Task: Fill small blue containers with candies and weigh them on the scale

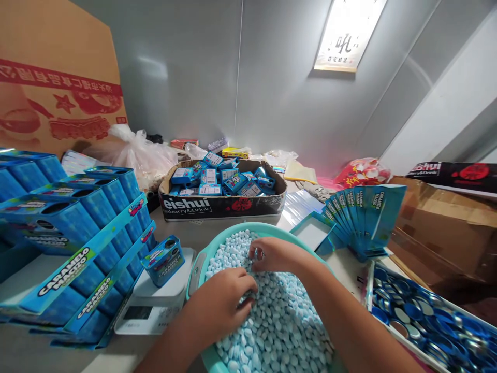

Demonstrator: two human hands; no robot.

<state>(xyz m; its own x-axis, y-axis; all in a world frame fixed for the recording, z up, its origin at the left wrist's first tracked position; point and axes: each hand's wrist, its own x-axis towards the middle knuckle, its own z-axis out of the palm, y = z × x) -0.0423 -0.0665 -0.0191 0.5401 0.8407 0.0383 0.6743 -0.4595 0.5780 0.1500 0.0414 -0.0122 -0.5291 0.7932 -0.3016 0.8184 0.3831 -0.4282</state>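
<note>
A turquoise basin full of small pale blue and white candies is in front of me. Over its left half, my left hand touches the candies, fingers bent, with a gap between thumb and index finger. My right hand reaches in from the right. Its fingers curl together at the candy surface, and whatever is between them is hidden. Left of the basin, a blue tin rests tilted on a white digital scale.
Stacked display trays of blue tins fill the left. Behind the basin is an open carton of small blue boxes. On the right are fanned blue cards, a box of round lids and a brown carton.
</note>
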